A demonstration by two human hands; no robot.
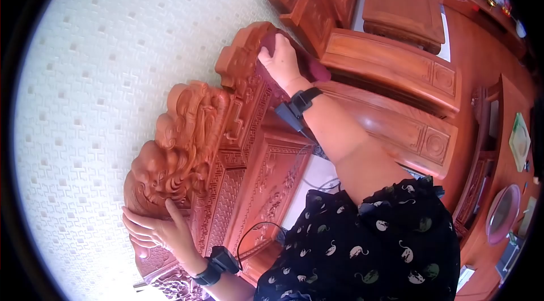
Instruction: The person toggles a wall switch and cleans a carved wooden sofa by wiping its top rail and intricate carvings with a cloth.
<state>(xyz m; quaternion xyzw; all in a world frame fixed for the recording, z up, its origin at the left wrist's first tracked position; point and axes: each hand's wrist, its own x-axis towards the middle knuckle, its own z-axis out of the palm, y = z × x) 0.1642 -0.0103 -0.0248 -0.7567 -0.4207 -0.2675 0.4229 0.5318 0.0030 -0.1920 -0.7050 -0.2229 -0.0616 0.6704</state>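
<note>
My right hand (280, 63) is closed on a maroon cloth (317, 68), pressed against the upper end of a carved wooden backrest (190, 125). Part of the cloth trails to the right of the hand along the wood. At the lower left, my left hand (161, 233) rests with fingers apart over the rounded, carved edge of the same backrest, its thumb raised toward the carving. Nothing shows in that hand. Each wrist wears a black strap with a small device (297, 105).
Patterned pale wall (102, 74) lies behind the backrest. More carved furniture stands beyond, with a wooden side table (402, 6) and seat arms (391, 63). At the right, a pink-rimmed basin (503, 214) and a glass tray (518, 141) sit on a wooden table. A black cable (243, 238) loops near my left wrist.
</note>
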